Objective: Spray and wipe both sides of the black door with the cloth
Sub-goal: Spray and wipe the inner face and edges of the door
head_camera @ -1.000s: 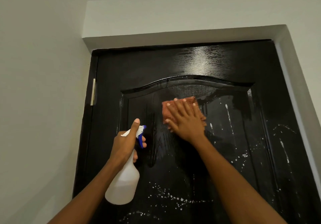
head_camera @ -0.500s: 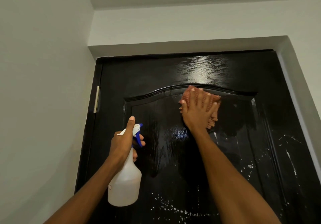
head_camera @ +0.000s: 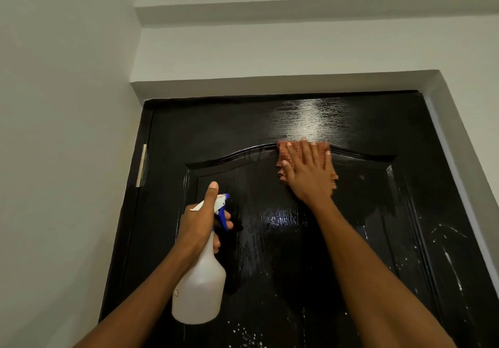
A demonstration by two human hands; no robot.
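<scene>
Nearest me, lower centre of the frame: left hand wrapped round the neck of the white spray bottle, thumb up along the back of the head, a finger curled by the blue trigger. The grip is clamped on the bottle, nozzle facing the door, I judge so it is ready to spray without a change of hold. Further up, right of centre: right hand laid flat with fingers straight and spread, pressing the reddish cloth against the black door right on the arched moulding at the top of the inset panel. An open palm spreads pressure over the cloth, which suits wiping a broad flat face. White droplets and streaks sit on the door at lower right and bottom centre, so that part looks unwiped to me. A pale hinge shows at the door's left edge. Hard to read: most of the cloth is under the hand; the lower door and any handle are cut off; the door's far side is unseen, so its state I cannot judge.
</scene>
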